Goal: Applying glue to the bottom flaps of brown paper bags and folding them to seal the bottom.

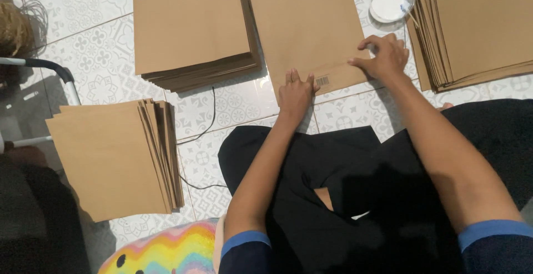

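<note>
A flat brown paper bag (308,24) lies on the patterned tile floor in front of me, its folded bottom flap toward me. My left hand (296,93) presses flat on the flap's near left corner, fingers together. My right hand (383,56) rests on the flap's right end, fingers curled down onto the fold. Neither hand lifts anything; both press the paper against the floor.
Stacks of brown paper bags lie at upper middle (191,27), lower left (114,157) and upper right (477,24). A small white dish (387,3) with a stick sits between stacks. A black cable (208,124) crosses the tiles. Colourful cushion (166,249) near my knee.
</note>
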